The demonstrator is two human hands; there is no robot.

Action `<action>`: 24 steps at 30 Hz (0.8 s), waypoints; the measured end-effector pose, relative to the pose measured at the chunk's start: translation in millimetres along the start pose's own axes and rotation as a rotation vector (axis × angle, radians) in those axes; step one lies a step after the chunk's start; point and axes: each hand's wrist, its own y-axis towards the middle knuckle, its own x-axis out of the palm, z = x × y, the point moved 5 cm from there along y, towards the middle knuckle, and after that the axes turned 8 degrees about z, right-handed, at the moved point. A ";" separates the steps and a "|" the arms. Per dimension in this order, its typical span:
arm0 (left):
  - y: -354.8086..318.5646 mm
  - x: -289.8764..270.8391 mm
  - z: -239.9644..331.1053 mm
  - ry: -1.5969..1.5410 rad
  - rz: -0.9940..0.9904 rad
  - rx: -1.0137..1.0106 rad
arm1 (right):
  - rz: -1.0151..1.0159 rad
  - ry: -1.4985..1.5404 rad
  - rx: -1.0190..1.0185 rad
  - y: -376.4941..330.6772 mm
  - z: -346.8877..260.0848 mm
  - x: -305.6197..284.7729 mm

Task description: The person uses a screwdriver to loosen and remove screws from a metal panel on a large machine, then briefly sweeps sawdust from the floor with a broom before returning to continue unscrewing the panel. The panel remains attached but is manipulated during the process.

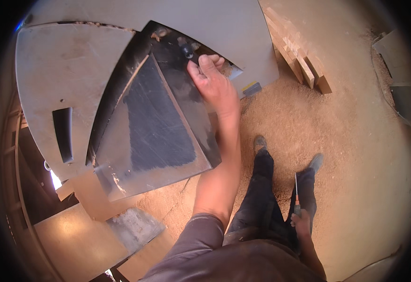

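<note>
A dark metal machine part [172, 80], open on top and dusted with wood chips, lies in front of me among grey metal plates. My left hand [210, 80] reaches over its right edge, fingers curled, close beside a black round knob [187, 51]. What those fingers grip, if anything, is hidden. Below the hand slopes a triangular dark panel [158, 127] with a dusty, scratched face. Low at my right side, my right hand [301, 223] is closed around the handle of a screwdriver [297, 204]; its thin metal shank points forward, away from the machine.
Wooden boards [304, 68] lean beyond the machine's right side. Sawdust [280, 117] covers the floor around my feet. A grey plate with a slot [63, 134] is at left, and a flat sheet [74, 239] lies lower left. More panels [398, 56] stand at far right.
</note>
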 end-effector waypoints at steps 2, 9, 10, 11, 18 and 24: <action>-1.0 0.8 -2.3 -0.010 -0.011 0.025 | -0.063 -0.073 -0.065 12.7 3.8 -0.9; 17.2 -20.0 -5.4 0.072 -0.001 -0.035 | 0.065 0.008 -0.104 11.9 -27.1 -36.0; 14.4 -36.7 -19.6 0.332 -0.081 -0.008 | 0.062 0.010 -0.189 0.7 -44.1 -37.5; 1.1 -50.7 -16.2 0.590 -0.085 -0.018 | 0.058 0.012 -0.275 -10.2 -64.2 -39.7; -124.7 -256.1 50.8 0.328 0.193 -0.643 | -0.255 -0.286 -0.983 -129.4 -245.5 54.6; -95.1 -443.9 79.7 -0.118 0.765 -0.559 | -0.529 -0.437 -1.635 -291.0 -332.5 192.4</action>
